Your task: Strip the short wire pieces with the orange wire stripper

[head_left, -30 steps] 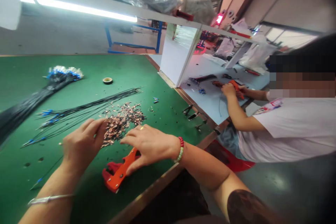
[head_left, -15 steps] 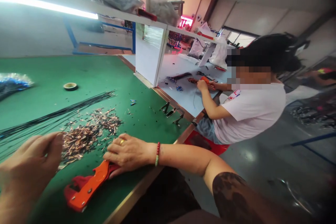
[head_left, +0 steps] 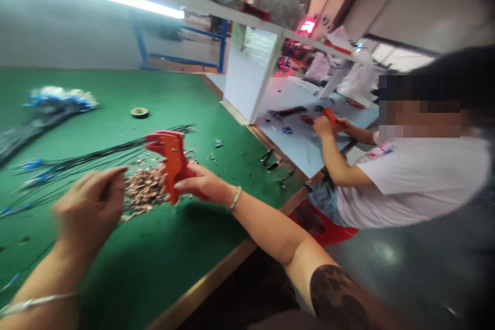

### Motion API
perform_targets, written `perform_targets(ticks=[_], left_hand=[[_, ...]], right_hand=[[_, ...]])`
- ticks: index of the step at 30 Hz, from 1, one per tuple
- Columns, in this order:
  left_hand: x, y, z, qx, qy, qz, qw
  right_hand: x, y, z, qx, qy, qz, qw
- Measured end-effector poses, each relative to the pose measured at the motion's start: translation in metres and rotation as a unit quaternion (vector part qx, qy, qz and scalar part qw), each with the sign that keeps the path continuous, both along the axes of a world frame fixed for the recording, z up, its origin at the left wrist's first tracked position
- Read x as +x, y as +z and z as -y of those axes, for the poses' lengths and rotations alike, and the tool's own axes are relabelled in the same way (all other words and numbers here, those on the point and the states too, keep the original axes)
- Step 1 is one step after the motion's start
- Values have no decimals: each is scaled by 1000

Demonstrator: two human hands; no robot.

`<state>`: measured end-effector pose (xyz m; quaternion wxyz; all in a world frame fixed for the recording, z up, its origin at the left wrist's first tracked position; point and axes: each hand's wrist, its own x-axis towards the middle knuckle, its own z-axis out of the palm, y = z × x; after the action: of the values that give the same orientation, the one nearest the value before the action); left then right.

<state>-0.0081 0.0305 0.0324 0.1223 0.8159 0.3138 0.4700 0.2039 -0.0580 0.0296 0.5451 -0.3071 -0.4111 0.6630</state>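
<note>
My right hand (head_left: 197,183) grips a red and orange wire stripper (head_left: 172,165) by its handles, its jaws raised and pointing up and left. My left hand (head_left: 91,203) is closed in a pinch, and a dark tip shows at its fingertips. Left of that wrist a thin black wire (head_left: 34,262) with a blue end runs out, seemingly from this hand. Between and behind my hands lies a heap of copper-coloured scraps (head_left: 145,188). Just beyond, a bunch of black wires (head_left: 116,148) with blue ends lies on the green table (head_left: 154,273).
A roll of tape (head_left: 139,113) and a larger wire bundle (head_left: 58,105) lie farther back. Small hand tools (head_left: 274,165) are near the right table edge. A white divider (head_left: 247,77) separates a co-worker (head_left: 421,180), seated at right with another orange tool.
My right hand has lifted the wire stripper off the table and turned its jaws upward. My left hand stays pinched. The view has swung left, so everything sits farther right.
</note>
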Motion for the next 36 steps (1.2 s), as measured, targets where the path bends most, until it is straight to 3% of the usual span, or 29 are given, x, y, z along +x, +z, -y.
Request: perform_targets(ticks=[3,9,20,24,31,36], left_hand=[[4,7,4,50,10,-13,999],[8,12,12,30,5,25,999],[7,30,17,-15,-97,56,994],[3,39,19,-57,-123,43,990],[2,48,22,-234,-120,22,965],[1,47,20,-271,-119,5,955]], right_hand=[[5,1,10,-38,32,-29,998],[3,5,15,-69,39,-12,997],[10,16,19,-18,77,84,993],[15,17,20,-18,92,104,990],[21,17,19,-24,113,128,985],[22,15,19,-16,121,136,983]])
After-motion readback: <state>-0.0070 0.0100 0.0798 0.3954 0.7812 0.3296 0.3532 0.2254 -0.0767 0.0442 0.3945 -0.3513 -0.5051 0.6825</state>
